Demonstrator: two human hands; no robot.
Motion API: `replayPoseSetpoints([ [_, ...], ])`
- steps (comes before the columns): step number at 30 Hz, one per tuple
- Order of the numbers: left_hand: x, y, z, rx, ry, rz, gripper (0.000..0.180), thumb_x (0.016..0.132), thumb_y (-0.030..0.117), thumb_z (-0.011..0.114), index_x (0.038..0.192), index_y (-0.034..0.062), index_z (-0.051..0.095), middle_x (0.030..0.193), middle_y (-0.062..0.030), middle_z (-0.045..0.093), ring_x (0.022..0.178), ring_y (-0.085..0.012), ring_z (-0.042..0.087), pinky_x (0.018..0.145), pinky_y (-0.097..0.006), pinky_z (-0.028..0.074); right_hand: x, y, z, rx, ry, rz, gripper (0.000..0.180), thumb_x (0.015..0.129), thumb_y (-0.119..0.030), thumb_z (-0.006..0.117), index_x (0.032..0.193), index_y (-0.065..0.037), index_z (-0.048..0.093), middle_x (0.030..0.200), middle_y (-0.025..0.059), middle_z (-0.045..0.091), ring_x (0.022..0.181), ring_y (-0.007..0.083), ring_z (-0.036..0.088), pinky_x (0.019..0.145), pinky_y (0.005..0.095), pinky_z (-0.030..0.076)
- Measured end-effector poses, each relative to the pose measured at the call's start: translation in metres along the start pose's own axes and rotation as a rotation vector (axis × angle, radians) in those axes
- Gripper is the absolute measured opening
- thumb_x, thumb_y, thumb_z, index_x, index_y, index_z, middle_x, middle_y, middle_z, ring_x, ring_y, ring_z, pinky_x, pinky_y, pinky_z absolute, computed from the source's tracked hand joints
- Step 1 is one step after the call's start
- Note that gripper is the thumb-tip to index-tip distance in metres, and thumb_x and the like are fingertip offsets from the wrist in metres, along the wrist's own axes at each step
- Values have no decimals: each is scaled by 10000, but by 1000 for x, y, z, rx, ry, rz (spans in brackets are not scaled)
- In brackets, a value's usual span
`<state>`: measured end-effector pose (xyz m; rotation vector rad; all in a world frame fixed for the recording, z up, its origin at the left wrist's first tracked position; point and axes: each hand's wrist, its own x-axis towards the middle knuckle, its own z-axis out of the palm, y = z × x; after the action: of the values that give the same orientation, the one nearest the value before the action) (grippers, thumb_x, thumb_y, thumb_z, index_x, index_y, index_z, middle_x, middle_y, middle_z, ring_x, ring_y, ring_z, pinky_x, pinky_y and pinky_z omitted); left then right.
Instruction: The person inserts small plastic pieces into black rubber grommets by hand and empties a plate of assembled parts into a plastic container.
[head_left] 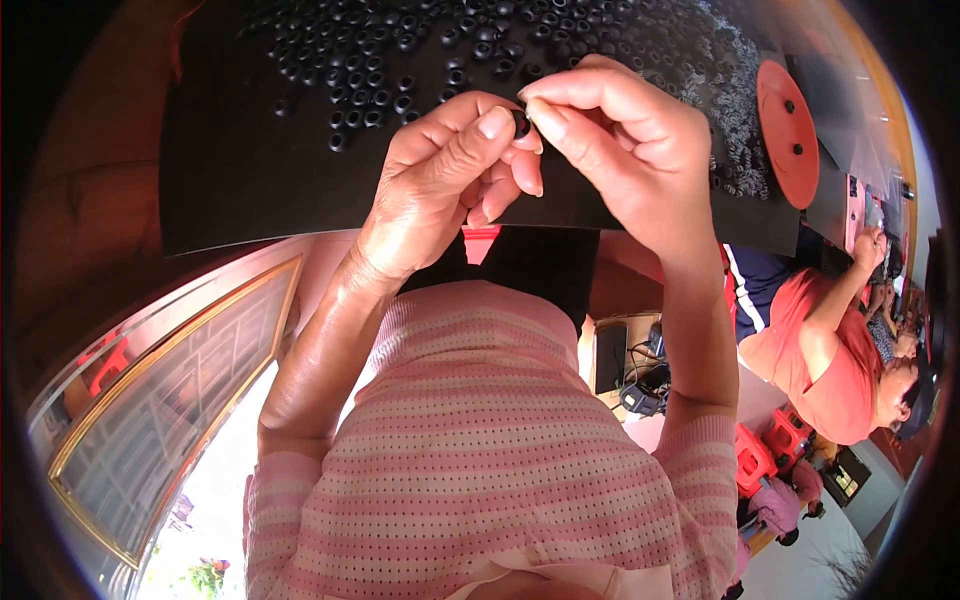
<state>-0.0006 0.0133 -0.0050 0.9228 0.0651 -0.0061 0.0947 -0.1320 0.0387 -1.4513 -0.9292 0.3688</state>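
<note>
Above the near part of the black table, both my hands meet over one small round black piece [521, 124]. My left hand [425, 185] pinches this piece between thumb and index finger, its other fingers curled below. The thumb and index finger of my right hand [640, 140] press together right at the piece's edge. Whatever lies between those right fingertips is too small to make out. Many similar black cup-shaped pieces [372, 78] with hollow middles are spread over the table beyond my hands.
A heap of tiny clear or whitish pieces [740, 130] lies at the right. Beside it is an orange-red plate [772, 150] bearing two black pieces. A person in an orange-red shirt [825, 350] sits at the right, near red stools [755, 460]. The black tabletop [270, 190] ends close before me.
</note>
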Motion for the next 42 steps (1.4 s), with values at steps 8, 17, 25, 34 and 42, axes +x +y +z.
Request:
replayPoseSetpoints([
  [8, -2, 3, 5, -31, 49, 10, 331, 996, 333, 482, 996, 19, 589, 767, -66, 625, 540, -60, 437, 450, -190, 327, -6, 12, 16, -275, 142, -308, 178, 791, 138, 601, 931, 32, 630, 709, 82, 574, 580, 132, 600, 489, 245, 468],
  [17, -1, 1, 6, -43, 41, 31, 328, 995, 332, 485, 972, 22, 594, 778, -76, 631, 546, -66, 446, 454, -192, 329, -16, 16, 20, -455, 161, -388, 216, 813, 80, 614, 1024, 36, 618, 760, 108, 584, 583, 186, 598, 507, 270, 487],
  [25, -1, 0, 7, -98, 61, 27, 314, 994, 316, 492, 986, 20, 596, 781, -62, 625, 546, -63, 442, 458, -186, 327, -25, 19, 21, -574, 144, -424, 353, 760, 66, 627, 1110, 37, 587, 759, 75, 556, 588, 178, 609, 505, 275, 495],
  [34, -4, 4, 2, 61, -21, 19, 303, 994, 305, 473, 948, 24, 576, 755, -61, 609, 553, -56, 432, 479, -200, 324, -38, -16, -32, -747, 259, -61, 153, 843, 5, 627, 988, -40, 648, 755, 45, 581, 601, 130, 522, 555, 243, 429],
  [42, -4, 3, 5, 162, -23, 27, 288, 984, 287, 477, 950, 20, 580, 741, -54, 610, 554, -55, 433, 476, -199, 317, -33, 16, -67, -931, 88, -70, 139, 825, -52, 645, 964, -56, 640, 830, 85, 565, 712, 258, 597, 608, 325, 481],
])
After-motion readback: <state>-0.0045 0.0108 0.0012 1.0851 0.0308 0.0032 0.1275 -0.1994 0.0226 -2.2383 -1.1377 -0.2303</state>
